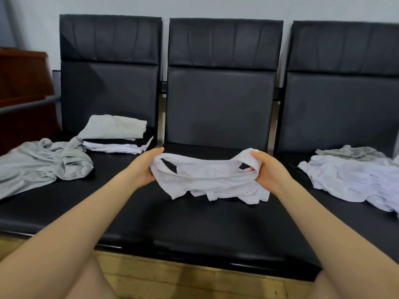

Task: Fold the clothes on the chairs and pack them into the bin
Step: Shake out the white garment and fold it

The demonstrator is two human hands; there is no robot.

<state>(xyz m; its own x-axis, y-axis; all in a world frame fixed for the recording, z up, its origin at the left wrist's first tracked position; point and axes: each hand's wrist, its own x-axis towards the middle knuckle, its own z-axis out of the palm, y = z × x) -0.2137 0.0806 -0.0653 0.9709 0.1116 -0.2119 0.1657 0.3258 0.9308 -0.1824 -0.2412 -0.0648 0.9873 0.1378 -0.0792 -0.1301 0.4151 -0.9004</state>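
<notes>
White garment [212, 180] held by both hands.

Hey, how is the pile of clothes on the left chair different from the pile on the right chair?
The stack on the left chair is folded flat in neat layers; the heap on the right chair is loose and crumpled. The stack holds grey on top, black in the middle and white at the bottom; the heap shows only white with some grey behind. The stack sits near the backrest; the heap spreads toward the seat's front. Both rest on black seats, untouched by either hand.

Head camera looks forward and down, close over the black chairs [216, 212].
</notes>
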